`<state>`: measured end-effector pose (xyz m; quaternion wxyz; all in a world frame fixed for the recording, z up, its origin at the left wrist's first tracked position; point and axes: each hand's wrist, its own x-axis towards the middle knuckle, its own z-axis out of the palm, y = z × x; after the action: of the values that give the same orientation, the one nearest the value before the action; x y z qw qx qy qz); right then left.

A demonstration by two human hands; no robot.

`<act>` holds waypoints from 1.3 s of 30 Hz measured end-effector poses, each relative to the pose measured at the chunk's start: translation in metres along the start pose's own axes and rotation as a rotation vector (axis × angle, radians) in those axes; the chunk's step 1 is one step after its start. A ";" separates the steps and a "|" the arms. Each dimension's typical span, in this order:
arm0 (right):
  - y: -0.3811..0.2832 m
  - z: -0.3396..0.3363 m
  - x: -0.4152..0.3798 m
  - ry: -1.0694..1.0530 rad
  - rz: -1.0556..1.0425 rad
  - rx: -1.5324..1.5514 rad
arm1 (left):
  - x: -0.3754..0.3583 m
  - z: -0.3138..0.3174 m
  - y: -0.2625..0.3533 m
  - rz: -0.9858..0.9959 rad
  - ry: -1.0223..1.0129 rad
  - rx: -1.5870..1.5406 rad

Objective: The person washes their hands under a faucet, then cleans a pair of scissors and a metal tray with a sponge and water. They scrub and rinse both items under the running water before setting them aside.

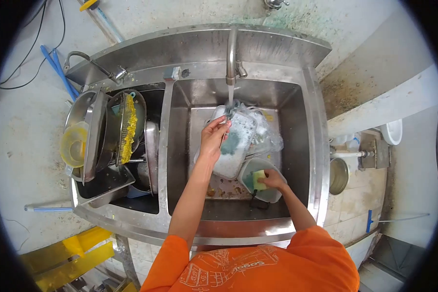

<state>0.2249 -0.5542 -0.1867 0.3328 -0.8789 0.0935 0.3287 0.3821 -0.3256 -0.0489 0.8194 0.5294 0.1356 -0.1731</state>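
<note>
My left hand [214,138] is closed around a slim metal utensil [223,140], with its far end in the stream from the faucet [231,58]. Water and splash blur that end, so I cannot tell which kind of utensil it is. Below it lies a rectangular tub [236,163] full of suds. In the front right of the sink, my right hand [275,180] grips a yellow sponge [259,180] over a smaller pale container [247,176]. Clear plastic [272,138] lies crumpled beside the tub, wet with foam.
The left basin is stacked with pans, a metal tray [95,138] and a yellowish bowl [74,146]. A yellow bristled piece [128,129] stands upright among them. The divider [164,146] separates the basins. A second tap [90,61] arches at back left.
</note>
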 end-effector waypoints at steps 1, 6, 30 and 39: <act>-0.011 -0.016 -0.017 0.043 -0.026 0.320 | 0.004 0.005 -0.002 0.002 -0.012 -0.015; -0.080 -0.083 -0.054 0.503 -0.342 0.771 | 0.006 0.027 -0.004 0.037 -0.024 0.206; -0.198 -0.105 0.018 1.020 -1.072 -0.160 | -0.008 0.001 -0.004 0.357 -0.043 0.753; -0.183 -0.104 0.017 1.063 -0.897 -0.071 | -0.003 0.003 -0.013 0.324 -0.031 0.692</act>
<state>0.3613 -0.4818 -0.0432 0.3165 -0.8848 -0.1391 -0.3125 0.3736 -0.3330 -0.0573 0.6109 0.7866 -0.0286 -0.0849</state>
